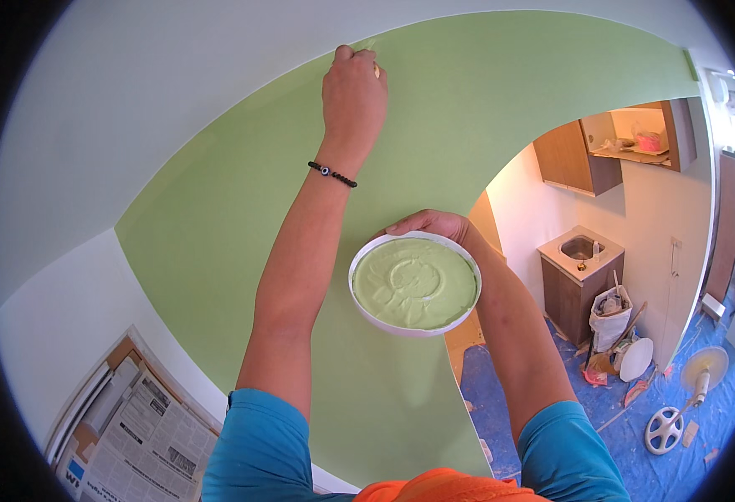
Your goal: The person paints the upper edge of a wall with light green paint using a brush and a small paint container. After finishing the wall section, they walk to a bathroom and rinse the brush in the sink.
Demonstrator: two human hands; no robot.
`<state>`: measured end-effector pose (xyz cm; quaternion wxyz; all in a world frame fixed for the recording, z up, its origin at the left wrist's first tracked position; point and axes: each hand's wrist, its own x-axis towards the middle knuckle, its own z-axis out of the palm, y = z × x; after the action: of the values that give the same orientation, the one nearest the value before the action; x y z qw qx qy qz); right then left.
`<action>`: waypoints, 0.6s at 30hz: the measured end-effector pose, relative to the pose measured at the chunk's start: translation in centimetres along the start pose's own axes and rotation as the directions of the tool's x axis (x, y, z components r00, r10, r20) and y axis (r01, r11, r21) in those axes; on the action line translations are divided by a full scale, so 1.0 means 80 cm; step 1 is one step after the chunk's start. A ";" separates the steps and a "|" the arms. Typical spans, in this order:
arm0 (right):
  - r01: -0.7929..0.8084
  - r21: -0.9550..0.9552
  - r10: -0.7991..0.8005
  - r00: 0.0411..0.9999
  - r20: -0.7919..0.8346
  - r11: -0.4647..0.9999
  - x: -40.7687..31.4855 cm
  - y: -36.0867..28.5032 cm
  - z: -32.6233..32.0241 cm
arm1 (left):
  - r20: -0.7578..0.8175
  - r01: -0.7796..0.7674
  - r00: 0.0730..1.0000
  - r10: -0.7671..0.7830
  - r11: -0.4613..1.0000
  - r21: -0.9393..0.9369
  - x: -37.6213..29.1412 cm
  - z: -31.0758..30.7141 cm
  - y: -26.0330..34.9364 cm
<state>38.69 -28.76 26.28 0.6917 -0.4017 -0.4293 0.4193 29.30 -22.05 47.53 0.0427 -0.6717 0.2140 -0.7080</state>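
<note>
My left hand [356, 81] is raised to the top edge of a light green wall [229, 219], where it meets the white ceiling [173, 106]. It grips what appears to be a small paintbrush [377, 71]; only a pale bit of it shows beside the fingers, and the rest is hidden. Lower down, my right hand [433, 223] holds a round white bowl [414, 331] from its far side, thumb at the rim. Thick green paint [414, 282] fills the bowl nearly to the brim, with a ring-shaped mark in its surface.
At lower left, newspaper [148, 433] covers a framed opening. Through an archway on the right stand a sink cabinet [578, 276], an open wall cupboard [637, 135] and a full white bag [610, 320]. A pedestal fan [700, 389] stands on blue floor sheeting [618, 452].
</note>
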 end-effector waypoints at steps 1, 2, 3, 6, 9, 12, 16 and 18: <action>0.021 -0.017 -0.021 1.000 0.001 1.000 -0.001 0.000 0.000 | -0.001 -0.002 1.000 0.002 1.000 -0.004 0.000 0.000 -0.001; 0.041 -0.033 -0.041 0.999 0.002 0.999 -0.001 0.001 0.000 | -0.002 -0.004 1.000 0.004 1.000 -0.008 0.000 0.000 -0.001; 0.061 -0.049 -0.061 0.998 0.003 0.997 -0.002 0.001 0.000 | -0.001 -0.003 1.000 0.003 1.000 -0.004 0.000 0.001 -0.001; 0.061 -0.059 -0.062 0.998 -0.017 0.996 -0.002 0.000 0.002 | -0.001 -0.001 1.000 0.001 1.000 0.005 0.000 0.001 -0.002; 0.023 -0.028 -0.023 1.000 0.019 0.999 -0.004 -0.001 0.003 | 0.002 -0.001 1.000 0.001 1.000 0.011 0.000 0.000 -0.002; 0.030 -0.019 -0.030 1.000 0.006 0.999 -0.005 0.000 0.005 | 0.010 0.004 1.000 -0.004 1.000 0.019 0.000 -0.001 -0.002; 0.039 -0.029 -0.040 0.999 -0.008 0.999 -0.005 0.000 0.006 | 0.019 0.014 1.000 -0.014 1.000 0.013 0.000 -0.002 -0.001; -0.020 0.018 0.020 1.000 0.010 1.000 -0.006 0.000 0.005 | 0.020 0.011 1.000 -0.011 1.000 0.013 0.000 -0.002 -0.001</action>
<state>38.15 -29.12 26.29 0.6890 -0.3976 -0.4250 0.4321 29.15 -21.91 47.57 0.0453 -0.6798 0.2052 -0.7027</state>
